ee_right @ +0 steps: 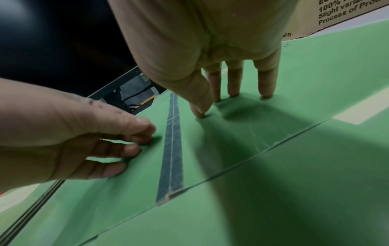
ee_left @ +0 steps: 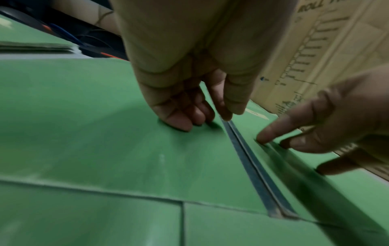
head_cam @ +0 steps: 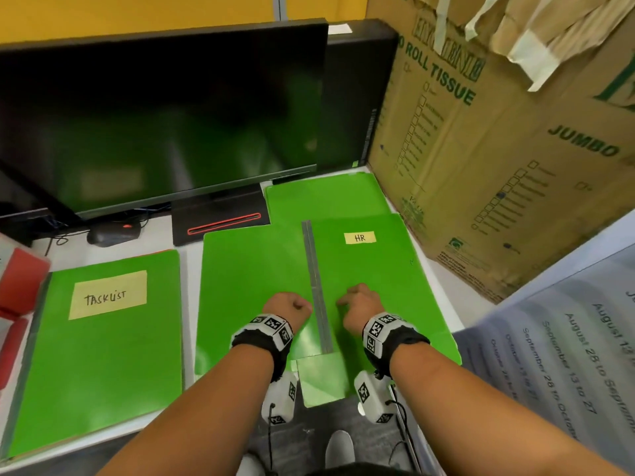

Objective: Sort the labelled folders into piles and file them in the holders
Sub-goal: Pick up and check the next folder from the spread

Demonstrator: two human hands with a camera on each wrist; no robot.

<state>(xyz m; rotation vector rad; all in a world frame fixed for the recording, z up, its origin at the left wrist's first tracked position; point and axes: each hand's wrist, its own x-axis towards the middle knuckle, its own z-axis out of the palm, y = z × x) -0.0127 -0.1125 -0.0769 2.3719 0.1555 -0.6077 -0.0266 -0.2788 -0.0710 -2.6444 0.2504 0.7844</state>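
Observation:
A green folder (head_cam: pixel 247 276) lies spread flat on the desk, outer side up, with a grey spine (head_cam: pixel 318 286) down its middle and a yellow HR label (head_cam: pixel 359 238) on its right half. My left hand (head_cam: pixel 287 307) is curled, its fingertips (ee_left: pixel 179 123) resting on the folder just left of the spine (ee_left: pixel 252 166). My right hand (head_cam: pixel 360 305) presses straight fingertips (ee_right: pixel 233 93) on the cover right of the spine (ee_right: pixel 171 149). A pile of green folders (head_cam: pixel 103 365) with a TASKLIST label (head_cam: pixel 108 294) lies to the left. Another green folder (head_cam: pixel 326 197) lies behind.
A dark monitor (head_cam: pixel 165 115) and its black base (head_cam: pixel 220 214) stand behind the folders. A large cardboard box (head_cam: pixel 498 132) walls off the right. Red holders (head_cam: pixel 20 280) sit at the far left. A printed sheet (head_cam: pixel 567 338) lies at the right. A green flap (head_cam: pixel 323 383) overhangs the desk's front edge.

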